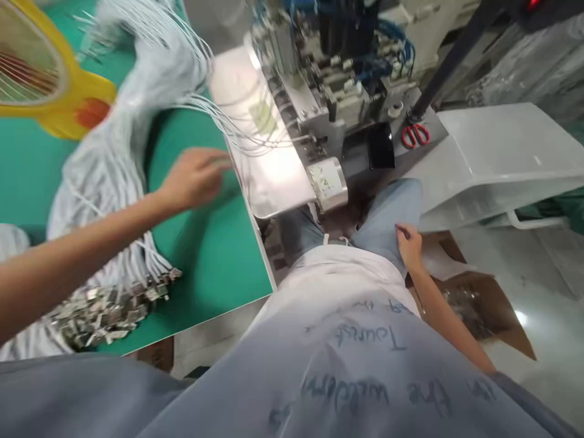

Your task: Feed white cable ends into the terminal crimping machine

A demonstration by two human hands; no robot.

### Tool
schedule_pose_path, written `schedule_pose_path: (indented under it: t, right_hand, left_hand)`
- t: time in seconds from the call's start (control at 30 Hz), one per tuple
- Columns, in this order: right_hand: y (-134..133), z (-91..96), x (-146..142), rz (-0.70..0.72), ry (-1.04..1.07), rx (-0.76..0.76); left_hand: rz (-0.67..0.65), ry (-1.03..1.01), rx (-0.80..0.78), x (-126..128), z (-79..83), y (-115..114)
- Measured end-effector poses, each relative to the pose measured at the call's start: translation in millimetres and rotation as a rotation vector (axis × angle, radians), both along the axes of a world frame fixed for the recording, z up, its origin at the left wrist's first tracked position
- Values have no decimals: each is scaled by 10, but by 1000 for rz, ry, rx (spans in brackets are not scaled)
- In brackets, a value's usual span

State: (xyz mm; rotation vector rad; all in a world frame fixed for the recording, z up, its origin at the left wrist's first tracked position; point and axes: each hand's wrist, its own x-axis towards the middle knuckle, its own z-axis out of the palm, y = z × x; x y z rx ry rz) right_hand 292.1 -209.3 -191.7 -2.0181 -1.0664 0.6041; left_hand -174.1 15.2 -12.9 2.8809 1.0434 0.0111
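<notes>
My left hand hovers above the green table mat, near the table's right edge. Motion blurs its fingers, and I make out nothing held in them. Left of it lies a big bundle of white cables with a heap of metal connectors at its near end. Several cable ends run across the lit white plate to the machine. My right hand rests against my thigh, its fingers curled in and nothing visible in them.
A yellow racket-shaped object lies at the upper left. Beside the machine are a black phone and red-handled scissors. A white surface extends right. An open cardboard box stands on the floor.
</notes>
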Motion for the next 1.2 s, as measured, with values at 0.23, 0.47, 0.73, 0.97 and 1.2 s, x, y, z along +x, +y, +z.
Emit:
schedule_pose_path:
  t: [0.23,0.47,0.73,0.97,1.2]
  right_hand:
    - [-40,-97,-224,0,121,-43]
    - [-54,39,-310,-30,102,-67]
    - [502,1192,-983,149,434,341]
    - [1480,1704,-1320,352,526,436]
    - [1771,1766,-1385,459,466,450]
  left_hand:
    - [-276,247,-114,297,141,-322]
    - [-336,53,-30,186,182,-150]
    - [-442,-336,6,1022,151,-90]
    - [-433,-811,-132,1621,58,149]
    - [-239,-1053,-198,1733,61,179]
